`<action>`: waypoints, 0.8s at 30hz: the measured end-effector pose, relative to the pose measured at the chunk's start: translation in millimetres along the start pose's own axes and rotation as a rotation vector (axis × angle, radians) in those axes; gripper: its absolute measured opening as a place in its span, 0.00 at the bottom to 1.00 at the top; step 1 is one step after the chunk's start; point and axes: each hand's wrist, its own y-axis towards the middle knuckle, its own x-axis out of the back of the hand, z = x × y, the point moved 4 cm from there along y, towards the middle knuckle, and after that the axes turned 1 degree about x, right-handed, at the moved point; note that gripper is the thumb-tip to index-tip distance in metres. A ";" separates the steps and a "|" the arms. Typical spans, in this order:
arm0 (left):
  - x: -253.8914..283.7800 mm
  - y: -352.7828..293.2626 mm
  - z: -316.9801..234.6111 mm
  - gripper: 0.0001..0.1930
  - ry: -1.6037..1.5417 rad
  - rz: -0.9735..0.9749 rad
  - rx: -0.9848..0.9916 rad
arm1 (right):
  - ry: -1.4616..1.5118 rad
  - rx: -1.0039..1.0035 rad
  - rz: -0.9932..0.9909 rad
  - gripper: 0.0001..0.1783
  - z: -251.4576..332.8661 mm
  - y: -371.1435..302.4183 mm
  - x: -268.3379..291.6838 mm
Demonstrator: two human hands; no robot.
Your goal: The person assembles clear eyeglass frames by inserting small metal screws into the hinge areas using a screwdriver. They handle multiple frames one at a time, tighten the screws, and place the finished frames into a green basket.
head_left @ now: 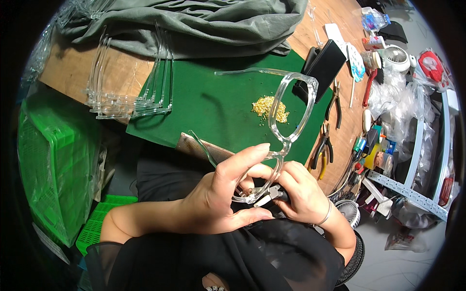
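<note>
A clear plastic eyeglass frame (286, 142) is tilted up over the green mat (194, 92), with one temple stretched out to the left at its far end. My left hand (225, 189) grips the frame by its near rim, thumb and fingers closed round it. Close beside it, my right hand (303, 194) is wrapped round a pair of pliers (268, 196), whose metal jaws are at the hinge corner of the near rim. What lies between the jaws is too small to make out. Beyond the frame, a pile of tiny gold-coloured parts (264, 107) rests on the mat.
Several clear frames (131, 107) stand lined up at the mat's left. Grey cloth (194, 31) covers the far side. To the right are a black phone-like slab (327, 65), pliers (335, 104), more pliers (320, 148) and a shelf (407, 191). Green crates (58, 160) stand left.
</note>
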 end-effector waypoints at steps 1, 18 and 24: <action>-0.1 -0.7 0.1 0.50 -0.002 -0.008 0.002 | -0.001 0.004 0.000 0.21 -0.2 0.4 -0.3; -2.5 -1.5 -9.4 0.37 0.347 0.091 -0.050 | -0.270 0.011 -0.154 0.19 -1.9 -10.4 -15.1; 0.6 4.4 -12.2 0.35 0.387 0.092 -0.051 | -0.209 0.045 -0.127 0.25 -0.6 -1.4 -4.0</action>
